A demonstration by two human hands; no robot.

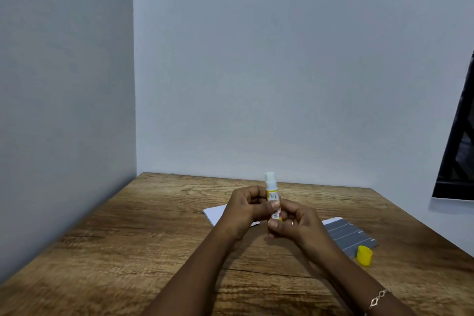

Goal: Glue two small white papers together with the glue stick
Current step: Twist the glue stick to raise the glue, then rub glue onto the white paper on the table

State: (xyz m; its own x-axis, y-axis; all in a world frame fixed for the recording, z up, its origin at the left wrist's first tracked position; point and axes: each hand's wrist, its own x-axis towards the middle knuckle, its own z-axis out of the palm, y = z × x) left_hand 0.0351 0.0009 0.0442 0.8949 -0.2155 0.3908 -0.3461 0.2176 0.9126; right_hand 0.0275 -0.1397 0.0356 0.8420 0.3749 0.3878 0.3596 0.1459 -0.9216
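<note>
Vertically held above the wooden table (pixel 128 238): uncapped yellow-and-white plastic glue stick (pixel 271 188), tip up | left hand (pixel 243 209) grips its barrel, right hand (pixel 295 220) pinches its base | small white paper sheet (pixel 214 213) lies flat just beyond, nearer the left hand.

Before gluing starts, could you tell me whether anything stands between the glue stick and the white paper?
Nothing visible does: the glue stick is uncapped, its yellow cap lies aside, and the white paper looks bare, though the left hand hides part.
</note>
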